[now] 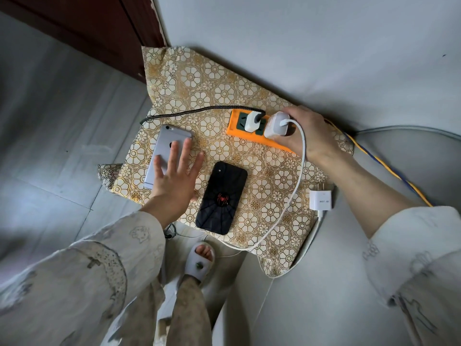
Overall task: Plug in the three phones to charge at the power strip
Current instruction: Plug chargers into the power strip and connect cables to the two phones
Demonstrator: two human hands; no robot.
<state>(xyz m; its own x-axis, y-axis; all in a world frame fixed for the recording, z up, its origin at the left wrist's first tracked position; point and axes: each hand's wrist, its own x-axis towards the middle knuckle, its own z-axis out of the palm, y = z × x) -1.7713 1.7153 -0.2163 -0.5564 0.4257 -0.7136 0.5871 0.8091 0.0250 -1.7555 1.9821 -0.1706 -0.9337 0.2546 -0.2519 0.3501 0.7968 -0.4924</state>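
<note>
Your right hand (306, 136) covers the far right end of the orange power strip (245, 134), so you cannot see how many sockets lie under it. Its fingers and thumb curl round a white charger (275, 124) seated in the strip; a thick white cable (298, 171) runs from that charger toward the near edge of the desk and slips out of sight under the cloth's front hem. A second, smaller white plug (252, 121) sits in the strip just to the left, with a black braided cable (189, 111) leading to the silver phone (166, 146).

Your left hand (174, 178) lies flat, fingers straight and spread, over the near half of that silver phone, hiding its lower end. The black phone (220, 197) with a red spider on its back lies face down just beside that hand, near the front edge. Only two phones show.

A loose white adapter (320, 199) rests at the right edge of the desk, prongs pointing away from you; its cable drops off the edge.

The patterned cloth (199, 78) covers the desk completely, so the desk's own edges are hard to make out. The far left part of the cloth is bare. A wall sits close behind the strip.
</note>
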